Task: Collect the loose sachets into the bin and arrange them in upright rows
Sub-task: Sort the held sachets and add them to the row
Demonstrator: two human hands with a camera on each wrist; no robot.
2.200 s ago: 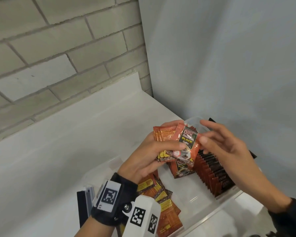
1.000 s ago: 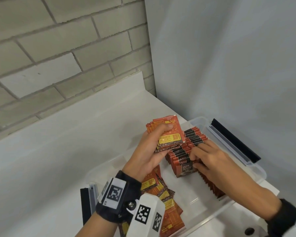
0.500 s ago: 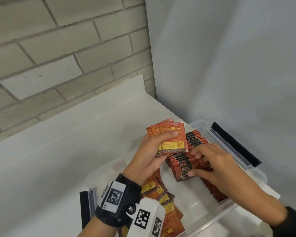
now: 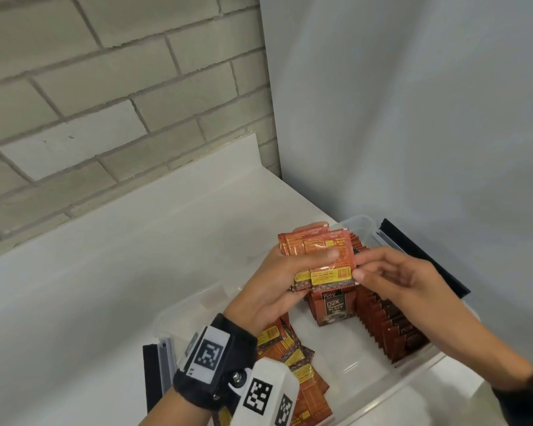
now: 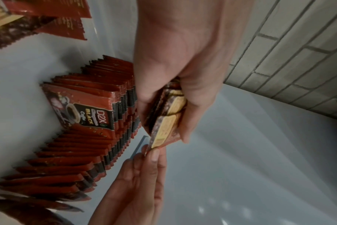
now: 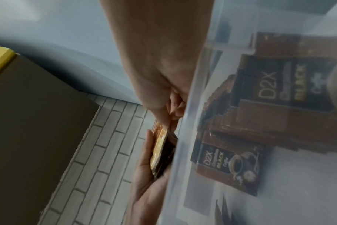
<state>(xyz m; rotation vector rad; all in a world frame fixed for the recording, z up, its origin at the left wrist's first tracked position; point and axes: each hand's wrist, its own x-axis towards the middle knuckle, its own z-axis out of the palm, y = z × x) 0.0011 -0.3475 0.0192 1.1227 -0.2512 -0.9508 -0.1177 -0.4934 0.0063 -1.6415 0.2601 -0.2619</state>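
Note:
My left hand (image 4: 274, 281) grips a stack of orange-red sachets (image 4: 316, 256) above the clear plastic bin (image 4: 413, 378). The thumb lies across the stack's face. My right hand (image 4: 391, 278) pinches the lower right corner of the top sachet (image 4: 336, 275) between thumb and fingers. In the left wrist view the right hand's fingertips (image 5: 154, 153) close on that sachet's edge (image 5: 164, 129). Two upright rows of sachets (image 4: 391, 327) stand in the bin's far right part, with D2X Black fronts (image 5: 87, 112) facing me. Loose sachets (image 4: 293, 358) lie flat at the bin's near left.
A black and grey latch strip (image 4: 425, 259) sits along the bin's right end and another (image 4: 156, 376) by its left end. The white counter (image 4: 136, 272) meets a brick wall behind and a grey wall at right. A brown box (image 6: 38, 121) shows in the right wrist view.
My right hand has left the upright row it was pressing in the bin, risen to the stack and taken hold of the top sachet's corner. The left hand still holds the stack.

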